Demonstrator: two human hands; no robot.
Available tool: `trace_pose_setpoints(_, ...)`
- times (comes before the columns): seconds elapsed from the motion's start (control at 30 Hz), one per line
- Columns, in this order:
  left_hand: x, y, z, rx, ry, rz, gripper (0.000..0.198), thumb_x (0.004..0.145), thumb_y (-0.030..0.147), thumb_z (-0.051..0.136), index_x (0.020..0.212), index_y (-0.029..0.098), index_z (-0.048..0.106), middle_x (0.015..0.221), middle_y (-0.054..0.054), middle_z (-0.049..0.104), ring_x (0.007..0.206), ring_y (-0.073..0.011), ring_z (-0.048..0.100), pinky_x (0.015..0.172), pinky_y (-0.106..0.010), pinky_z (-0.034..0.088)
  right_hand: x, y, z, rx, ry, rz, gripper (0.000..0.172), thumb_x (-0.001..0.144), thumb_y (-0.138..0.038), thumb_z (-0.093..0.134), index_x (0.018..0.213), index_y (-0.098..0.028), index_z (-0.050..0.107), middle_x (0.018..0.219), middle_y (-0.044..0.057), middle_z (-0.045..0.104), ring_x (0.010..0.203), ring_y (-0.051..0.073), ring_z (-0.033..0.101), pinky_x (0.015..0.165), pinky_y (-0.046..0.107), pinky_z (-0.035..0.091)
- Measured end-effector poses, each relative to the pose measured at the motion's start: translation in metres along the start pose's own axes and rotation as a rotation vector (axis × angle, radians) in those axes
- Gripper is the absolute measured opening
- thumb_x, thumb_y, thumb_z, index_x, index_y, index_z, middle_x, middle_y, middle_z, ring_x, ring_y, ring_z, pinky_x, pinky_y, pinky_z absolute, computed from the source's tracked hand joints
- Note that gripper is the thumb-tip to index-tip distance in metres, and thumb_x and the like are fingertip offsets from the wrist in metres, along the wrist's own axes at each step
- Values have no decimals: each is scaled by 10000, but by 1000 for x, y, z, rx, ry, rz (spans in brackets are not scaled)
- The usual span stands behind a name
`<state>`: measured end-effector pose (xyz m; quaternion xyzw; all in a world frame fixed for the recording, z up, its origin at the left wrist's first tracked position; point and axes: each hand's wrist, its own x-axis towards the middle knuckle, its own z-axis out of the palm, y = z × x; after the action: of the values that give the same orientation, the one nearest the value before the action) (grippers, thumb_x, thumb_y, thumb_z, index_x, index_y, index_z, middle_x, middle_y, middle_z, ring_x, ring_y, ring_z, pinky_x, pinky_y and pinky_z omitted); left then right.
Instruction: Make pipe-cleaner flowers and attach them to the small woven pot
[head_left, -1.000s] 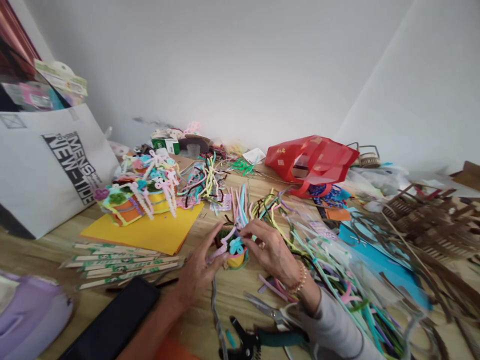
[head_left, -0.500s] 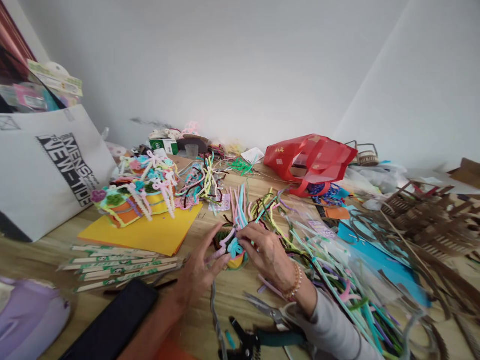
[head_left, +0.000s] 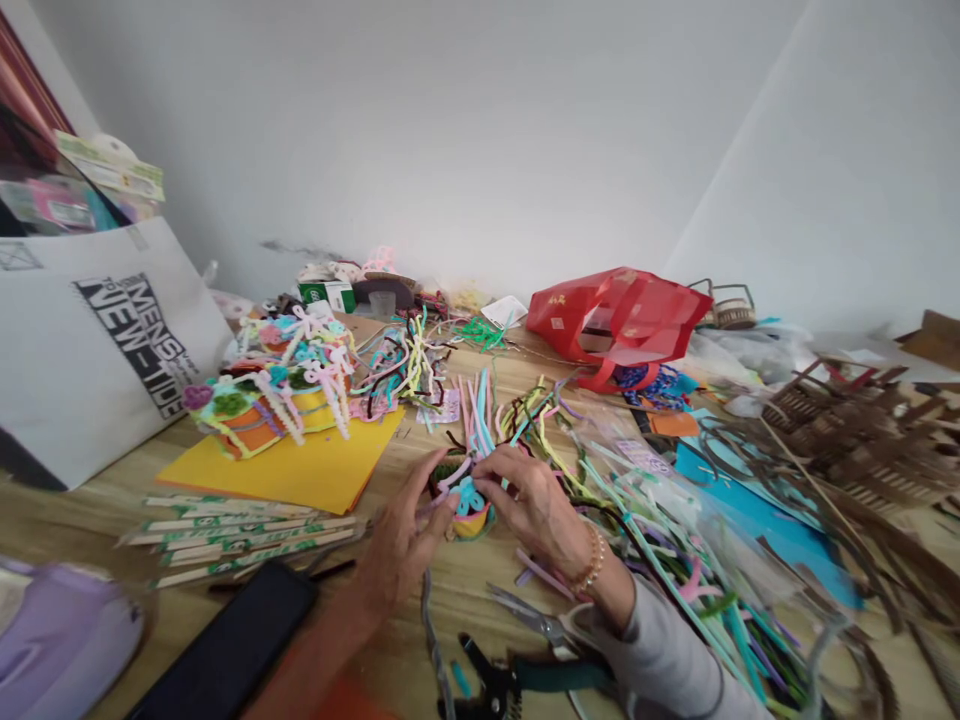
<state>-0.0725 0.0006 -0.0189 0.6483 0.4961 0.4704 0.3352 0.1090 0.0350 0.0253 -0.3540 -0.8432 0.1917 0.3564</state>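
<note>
Between my hands stands a small yellow pot [head_left: 471, 523] trimmed with fuzzy pipe cleaner, a blue pipe-cleaner flower [head_left: 468, 493] at its front. My left hand [head_left: 401, 530] curves around the pot's left side, thumb and fingers closed on it near a lilac pipe cleaner [head_left: 454, 473]. From the right, my right hand [head_left: 536, 505], with a beaded bracelet at the wrist, pinches the blue flower's right edge; its fingertips partly hide the flower. Behind the pot lie straight pink and blue pipe cleaners [head_left: 484, 415].
Finished flower pots [head_left: 259, 420] sit on yellow sheets [head_left: 341, 470] at left. Scissors [head_left: 529, 612] and green-handled pliers [head_left: 555, 675] lie in front, a phone [head_left: 225, 640] at lower left. Loose pipe cleaners [head_left: 720, 590] spread at right; a red bag [head_left: 622, 315] stands behind.
The blue flower shows more fully, its loops more spread at the pot's front. Both hands stay nearly in place, with small finger shifts.
</note>
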Motion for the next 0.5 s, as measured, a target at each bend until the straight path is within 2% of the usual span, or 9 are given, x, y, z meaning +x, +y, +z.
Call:
trace_pose_setpoints(0.13, 1, -3, -1, -14, -4, 11, 523, 900, 391, 511, 1385, 236, 394, 1413, -95, 460, 1269, -264, 472, 978, -398, 492, 0, -3, 0, -4, 12, -14, 157, 907, -100, 517, 956, -186, 638, 889, 35, 632, 825, 154, 586, 765, 249, 429)
trace_pose_setpoints(0.3, 2, -1, -2, -47, -7, -5, 508, 897, 379, 523, 1375, 253, 405, 1405, -82, 473, 1254, -255, 492, 956, -370, 506, -2, -3, 1, -93, -47, -9, 162, 927, -110, 491, 910, -188, 631, 886, 29, 612, 775, 140, 569, 710, 231, 404)
trace_pose_setpoints(0.5, 4, 1, -2, 46, 17, 8, 513, 881, 380, 541, 1357, 226, 425, 1381, -95, 492, 1233, -252, 509, 946, -363, 506, -2, -2, 4, -145, -63, -1, 138, 926, -130, 502, 922, -196, 623, 887, 24, 611, 766, 139, 567, 688, 229, 388)
